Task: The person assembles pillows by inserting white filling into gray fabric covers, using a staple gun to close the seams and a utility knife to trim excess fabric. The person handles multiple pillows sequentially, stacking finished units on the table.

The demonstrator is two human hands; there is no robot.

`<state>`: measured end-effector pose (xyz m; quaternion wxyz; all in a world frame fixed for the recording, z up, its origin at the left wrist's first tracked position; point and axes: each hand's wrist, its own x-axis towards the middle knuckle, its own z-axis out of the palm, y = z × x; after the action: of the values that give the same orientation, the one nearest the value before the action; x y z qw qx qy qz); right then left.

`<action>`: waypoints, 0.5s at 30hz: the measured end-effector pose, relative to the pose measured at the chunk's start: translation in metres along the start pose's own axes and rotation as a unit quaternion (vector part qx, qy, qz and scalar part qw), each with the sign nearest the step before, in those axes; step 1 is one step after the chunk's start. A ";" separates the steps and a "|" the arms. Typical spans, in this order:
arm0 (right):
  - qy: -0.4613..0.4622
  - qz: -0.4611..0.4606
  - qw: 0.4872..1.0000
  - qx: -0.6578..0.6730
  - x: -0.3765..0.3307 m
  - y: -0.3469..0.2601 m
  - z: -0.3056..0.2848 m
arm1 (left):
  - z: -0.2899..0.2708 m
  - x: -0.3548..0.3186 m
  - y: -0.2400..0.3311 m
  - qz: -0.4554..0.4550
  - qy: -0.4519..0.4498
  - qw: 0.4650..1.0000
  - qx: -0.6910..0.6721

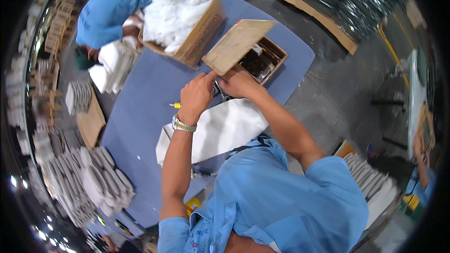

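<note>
Brown flap (238,46), one, with one left hand (197,95), one right hand (238,83) alongside, grips unclear.

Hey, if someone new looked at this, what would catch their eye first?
Probably the white fluffy stuffing, heaped in a cardboard carton on the far part of the blue table. Next might come the small box with its tilted lid, right of the carton, with the left hand and right hand close together at its near side.
</note>
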<state>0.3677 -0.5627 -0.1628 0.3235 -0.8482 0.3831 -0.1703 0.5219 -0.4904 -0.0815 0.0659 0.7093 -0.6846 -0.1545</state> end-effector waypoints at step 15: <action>0.043 0.165 0.982 -0.078 -0.188 0.092 0.084 | 0.160 -0.218 -0.176 -0.462 0.197 0.858 0.106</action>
<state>0.2414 -0.4308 -0.2945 0.2631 -0.7883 0.5431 -0.1201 0.6370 -0.2455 -0.2580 0.0443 0.9625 -0.2631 0.0494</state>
